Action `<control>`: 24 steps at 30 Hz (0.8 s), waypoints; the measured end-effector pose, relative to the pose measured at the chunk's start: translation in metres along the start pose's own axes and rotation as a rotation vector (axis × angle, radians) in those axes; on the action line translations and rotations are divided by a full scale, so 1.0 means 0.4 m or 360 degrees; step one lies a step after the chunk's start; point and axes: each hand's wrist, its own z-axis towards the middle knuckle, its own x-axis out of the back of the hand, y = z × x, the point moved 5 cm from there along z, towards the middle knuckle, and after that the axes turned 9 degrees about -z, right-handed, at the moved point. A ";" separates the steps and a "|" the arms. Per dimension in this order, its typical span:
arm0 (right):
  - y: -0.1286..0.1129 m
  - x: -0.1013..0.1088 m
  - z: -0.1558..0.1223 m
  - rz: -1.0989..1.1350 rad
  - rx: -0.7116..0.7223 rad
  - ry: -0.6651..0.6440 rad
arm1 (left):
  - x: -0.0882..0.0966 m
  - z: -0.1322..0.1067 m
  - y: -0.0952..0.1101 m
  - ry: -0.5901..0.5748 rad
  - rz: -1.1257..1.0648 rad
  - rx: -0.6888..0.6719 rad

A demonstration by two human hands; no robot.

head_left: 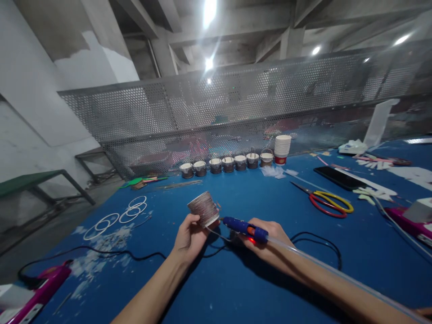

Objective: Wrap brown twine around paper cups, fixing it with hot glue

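My left hand (189, 237) is closed around a small cup (203, 209) wrapped in brownish cord, which it holds tilted above the blue table. A loose strand of cord (218, 235) runs from the cup's lower edge toward my right hand (274, 238). That hand grips a blue glue gun (243, 227), its tip touching or very close to the cup's right edge; a red light glows on it. From the gun's back a long clear glue stick (324, 261) stretches over my right forearm. The lower part of the gun and the strand's far end are hidden.
Several small buckets (228, 164) line the table's back, beside stacked paper cups (282, 148). Scissors (329, 204) and a black phone (339, 178) lie right. White rings (133, 210) lie left. Purple power strips (50, 288) sit at the sides; a black cable (101, 249) crosses the table.
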 end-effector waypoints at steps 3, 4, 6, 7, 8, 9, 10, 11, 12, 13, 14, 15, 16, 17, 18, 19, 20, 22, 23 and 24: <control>-0.007 0.002 -0.002 0.0043 0.0006 0.0003 | -0.003 -0.001 -0.001 -0.0003 -0.0006 0.0018; -0.010 0.000 -0.003 0.0062 0.0016 -0.0007 | -0.002 -0.001 -0.002 0.0003 -0.0006 0.0021; -0.012 -0.005 -0.006 0.0089 0.0023 -0.0019 | 0.000 0.000 -0.003 0.0012 -0.0005 0.0027; -0.013 -0.007 -0.007 0.0090 0.0022 -0.0026 | 0.001 0.001 -0.004 0.0012 -0.0005 0.0029; -0.012 -0.009 -0.007 0.0086 0.0025 -0.0035 | 0.002 0.001 -0.004 0.0012 -0.0007 0.0034; -0.012 -0.010 -0.007 0.0078 0.0028 -0.0036 | 0.003 0.002 -0.003 0.0010 -0.0013 0.0039; -0.011 -0.010 -0.006 0.0066 0.0025 -0.0034 | 0.004 0.002 -0.002 0.0007 -0.0023 0.0043; -0.009 -0.009 -0.004 0.0054 0.0015 -0.0033 | 0.005 0.002 -0.001 0.0003 -0.0036 0.0052; -0.006 -0.008 -0.002 0.0044 -0.0003 -0.0032 | 0.005 0.002 0.000 -0.0005 -0.0051 0.0064; -0.003 -0.006 -0.001 0.0031 -0.0031 -0.0021 | 0.006 0.002 0.001 -0.0012 -0.0066 0.0075; -0.001 -0.003 0.001 0.0019 -0.0063 -0.0009 | 0.006 0.002 0.001 -0.0018 -0.0080 0.0087; 0.000 -0.001 0.001 0.0013 -0.0086 -0.0004 | 0.006 0.002 0.002 -0.0022 -0.0091 0.0096; 0.000 0.000 0.001 0.0019 -0.0094 -0.0005 | 0.007 0.002 0.002 -0.0025 -0.0100 0.0102; -0.002 0.002 0.001 0.0036 -0.0089 -0.0003 | 0.007 0.002 0.002 -0.0028 -0.0108 0.0101; -0.004 0.003 0.000 0.0059 -0.0079 -0.0004 | 0.008 0.002 0.001 -0.0029 -0.0114 0.0099; -0.007 0.002 -0.002 0.0086 -0.0065 -0.0011 | 0.008 0.002 0.001 -0.0028 -0.0115 0.0098; -0.011 0.002 -0.003 0.0110 -0.0048 -0.0016 | 0.008 0.002 0.000 -0.0025 -0.0116 0.0090; -0.015 0.000 -0.005 0.0131 -0.0020 -0.0016 | 0.009 0.002 0.000 -0.0011 -0.0115 0.0079; -0.016 -0.001 -0.005 0.0128 -0.0015 -0.0018 | 0.009 0.002 0.001 -0.0008 -0.0115 0.0078; -0.015 -0.002 -0.004 0.0120 -0.0016 -0.0020 | 0.009 0.002 0.001 -0.0010 -0.0117 0.0080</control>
